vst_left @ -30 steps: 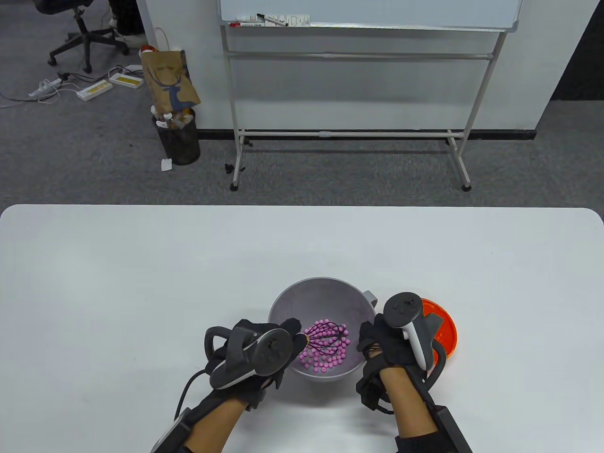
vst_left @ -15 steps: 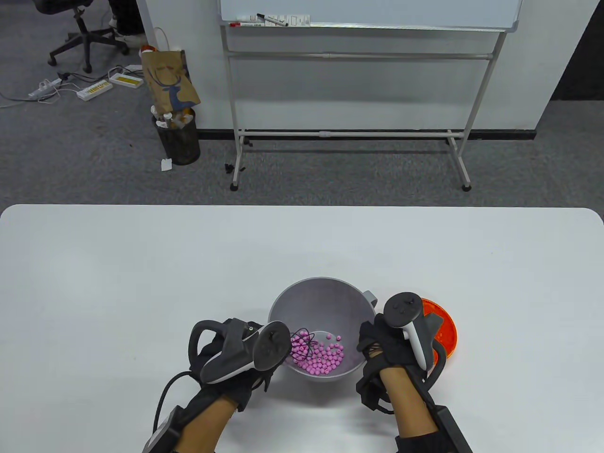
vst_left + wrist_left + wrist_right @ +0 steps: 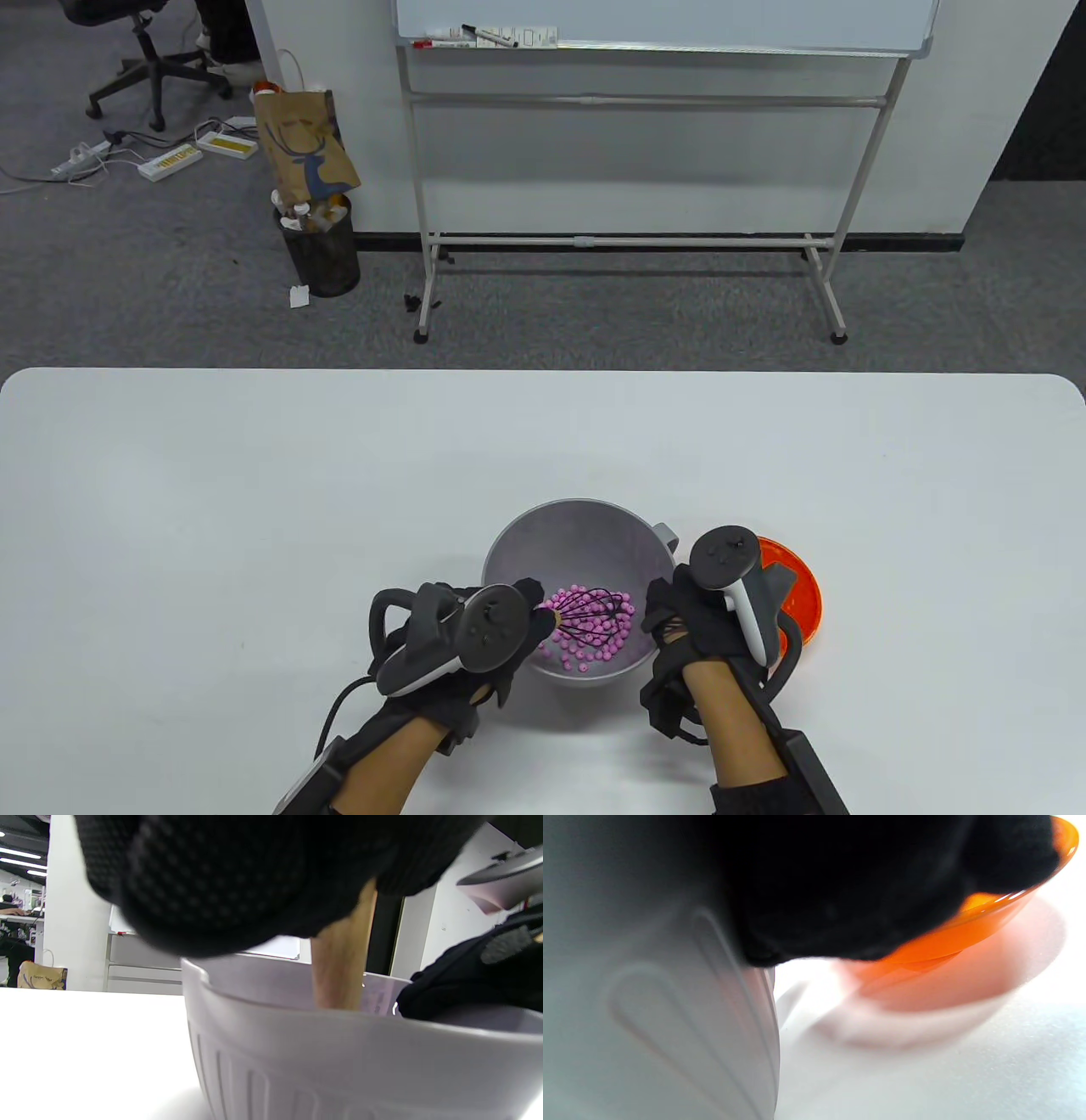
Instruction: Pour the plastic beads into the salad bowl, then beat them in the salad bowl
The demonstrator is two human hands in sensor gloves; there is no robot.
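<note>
A grey salad bowl [image 3: 577, 526] stands near the table's front edge, with pink plastic beads [image 3: 594, 638] heaped in its bottom. My left hand [image 3: 509, 624] grips a whisk by its wooden handle [image 3: 341, 963]; the black wire head [image 3: 590, 613] lies among the beads. My right hand [image 3: 674, 615] holds the bowl's right rim. In the left wrist view the bowl's ribbed outer wall [image 3: 339, 1069] fills the lower frame, and the glove hides the grip. The right wrist view is mostly black glove against the bowl's wall [image 3: 649, 1005].
An orange dish [image 3: 793, 598] sits just right of the bowl, partly behind my right hand's tracker; its rim [image 3: 988, 923] shows close by in the right wrist view. White tabletop [image 3: 254, 509] spreads to the left, right and beyond the bowl.
The whisk head swung to the bowl's left side and came back to the middle. The beads shifted with it and now cluster around the wires. My right hand has not moved.
</note>
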